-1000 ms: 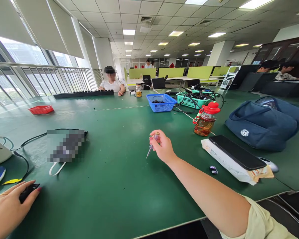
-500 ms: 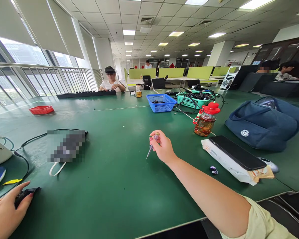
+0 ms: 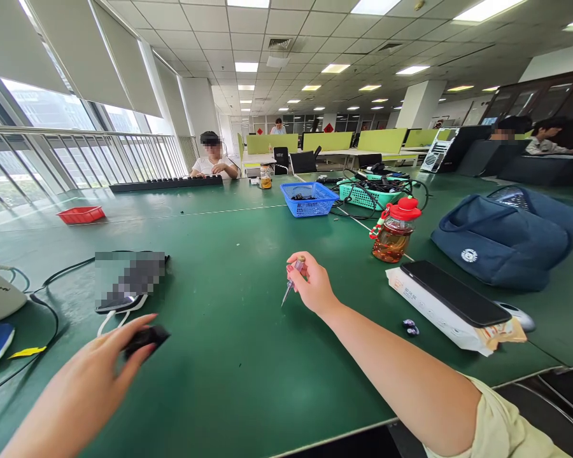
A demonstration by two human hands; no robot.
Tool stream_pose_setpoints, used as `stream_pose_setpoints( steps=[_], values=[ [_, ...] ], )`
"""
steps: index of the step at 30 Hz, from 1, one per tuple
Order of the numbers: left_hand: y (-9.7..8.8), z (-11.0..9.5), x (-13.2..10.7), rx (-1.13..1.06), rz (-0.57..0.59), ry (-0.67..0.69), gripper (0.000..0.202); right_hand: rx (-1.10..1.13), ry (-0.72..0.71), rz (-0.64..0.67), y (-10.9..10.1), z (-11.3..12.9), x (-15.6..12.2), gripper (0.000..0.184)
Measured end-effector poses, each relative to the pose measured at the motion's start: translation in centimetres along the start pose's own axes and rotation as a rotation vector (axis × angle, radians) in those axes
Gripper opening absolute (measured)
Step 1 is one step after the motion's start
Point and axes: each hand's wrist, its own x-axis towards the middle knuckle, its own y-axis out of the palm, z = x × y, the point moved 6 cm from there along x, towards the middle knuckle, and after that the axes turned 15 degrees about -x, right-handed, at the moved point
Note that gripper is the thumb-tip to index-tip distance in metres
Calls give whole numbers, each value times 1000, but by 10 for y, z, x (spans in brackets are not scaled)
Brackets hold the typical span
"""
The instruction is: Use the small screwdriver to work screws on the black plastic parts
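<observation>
My right hand point(image 3: 310, 283) is closed round the handle of a small screwdriver point(image 3: 289, 289), whose thin metal tip points down and to the left over the green table point(image 3: 229, 394). At the lower left, my left hand point(image 3: 95, 375) grips a small black object point(image 3: 146, 341) between thumb and fingers. That object is blurred, and its exact kind does not show. Just beyond the left hand lies a phone point(image 3: 136, 283) with a white cable attached, its screen blurred out.
A red tray point(image 3: 81, 215), a blue basket point(image 3: 309, 213) and a green basket point(image 3: 363, 197) of cables stand farther back. To the right are a red-lidded bottle point(image 3: 394, 238), a blue bag point(image 3: 501, 248), and a black phone point(image 3: 453, 292) on a tissue pack. A person point(image 3: 214, 162) sits across.
My left hand has moved right and forward from the table's left edge, carrying the black object with it. The right hand and screwdriver have stayed nearly still.
</observation>
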Motion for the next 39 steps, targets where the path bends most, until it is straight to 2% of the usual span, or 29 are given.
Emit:
stream_pose_setpoints(
  steps=[3, 5, 7, 9, 13, 16, 21, 26, 34, 39],
  values=[
    [13, -95, 20, -156, 128, 167, 50, -6, 3, -15, -1, 1, 0, 19],
    [28, -141, 34, -206, 200, 260, 43, -17, 5, -42, -3, 2, 0, 20],
    [48, -171, 48, -230, 267, 325, 40, -38, 13, -90, -7, 3, 0, 21],
    [72, -187, 61, -261, 317, 381, 39, -65, 30, -145, -12, 4, 1, 22],
    [112, -194, 77, -363, 369, 392, 36, -94, 41, -208, -18, 4, 1, 21],
    [126, -192, 83, -438, 356, 395, 34, -87, 22, -207, -17, 5, 1, 19],
    [128, -185, 87, -534, 314, 376, 35, -70, -11, -182, -13, 11, -4, 17],
    [128, -180, 88, -592, 297, 362, 28, -54, -55, -174, -12, 18, -8, 14],
    [128, -178, 87, -660, 333, 315, 29, -98, -74, -72, 0, 17, -8, 13],
    [127, -178, 87, -680, 328, 318, 29, -52, -74, -109, -3, 14, -9, 14]
  ],
)
